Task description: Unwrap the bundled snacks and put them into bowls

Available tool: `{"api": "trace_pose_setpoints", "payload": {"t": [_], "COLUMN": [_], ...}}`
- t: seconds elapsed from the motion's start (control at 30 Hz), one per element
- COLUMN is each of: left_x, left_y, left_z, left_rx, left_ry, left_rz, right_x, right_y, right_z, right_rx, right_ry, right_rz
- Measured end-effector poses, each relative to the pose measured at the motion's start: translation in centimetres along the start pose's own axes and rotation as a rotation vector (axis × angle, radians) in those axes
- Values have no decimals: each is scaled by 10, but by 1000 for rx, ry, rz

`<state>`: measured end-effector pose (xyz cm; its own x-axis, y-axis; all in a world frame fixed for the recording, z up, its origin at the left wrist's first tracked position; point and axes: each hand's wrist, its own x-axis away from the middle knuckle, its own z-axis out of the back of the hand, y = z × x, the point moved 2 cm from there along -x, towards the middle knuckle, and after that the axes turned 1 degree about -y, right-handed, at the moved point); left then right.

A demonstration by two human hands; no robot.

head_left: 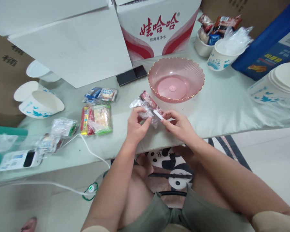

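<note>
My left hand (137,127) is closed, thumb and fingers pinching a crinkled see-through plastic bag (138,103). A dark red printed snack packet (150,100) shows in or against that bag; I cannot tell which. Between the thumb and fingers of my right hand (178,125) is a small white strip (158,114), its far end touching the bag. Just beyond both hands stands a pink ribbed bowl (176,87) with a gold rim and nothing in it. To the left lie bagged snack packs (100,117) and a blue-and-white bagged pair (100,94).
A black phone (131,75) lies before white cartons (157,35). Paper tubs (42,104) lean at left. A snack-filled tub (204,48), a tub of plastic bags (218,58) and stacked tubs (263,88) stand right. A white cable (90,149) crosses the table's front edge.
</note>
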<state>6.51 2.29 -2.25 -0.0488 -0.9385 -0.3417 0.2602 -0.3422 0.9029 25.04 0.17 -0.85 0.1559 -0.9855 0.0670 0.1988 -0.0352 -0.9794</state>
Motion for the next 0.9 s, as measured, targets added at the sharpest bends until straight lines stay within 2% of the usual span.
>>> {"api": "trace_pose_setpoints", "payload": {"t": [0.17,0.27,0.37,0.43,0.53,0.57,0.6,0.67,0.73,0.8,0.83,0.9], "left_x": [-7,-9,-6,-3,2,2,3,2,1,2,3,2], "left_y": [-8,-18,-19,-13,0,4,6,9,10,9,9,9], "left_z": [17,22,18,13,11,14,17,21,19,12,9,6], "left_rx": [115,134,56,12,-171,-281,-380,-482,-466,-429,-417,-380], "left_ry": [297,339,277,190,58,65,92,144,43,-139,-205,-212], "left_rz": [42,144,221,294,419,427,406,270,78,-54,-70,-23], "right_x": [3,4,4,4,6,7,9,12,17,21,23,27], "right_y": [1,7,15,20,21,20,18,14,8,2,0,-1], "right_z": [13,27,42,50,57,57,57,53,48,42,39,33], "right_rx": [179,398,706,894,1044,1052,1045,997,921,841,807,762], "right_ry": [-17,73,148,187,297,340,376,414,396,316,249,85], "right_rz": [-5,34,78,79,83,95,115,176,259,355,405,491]}}
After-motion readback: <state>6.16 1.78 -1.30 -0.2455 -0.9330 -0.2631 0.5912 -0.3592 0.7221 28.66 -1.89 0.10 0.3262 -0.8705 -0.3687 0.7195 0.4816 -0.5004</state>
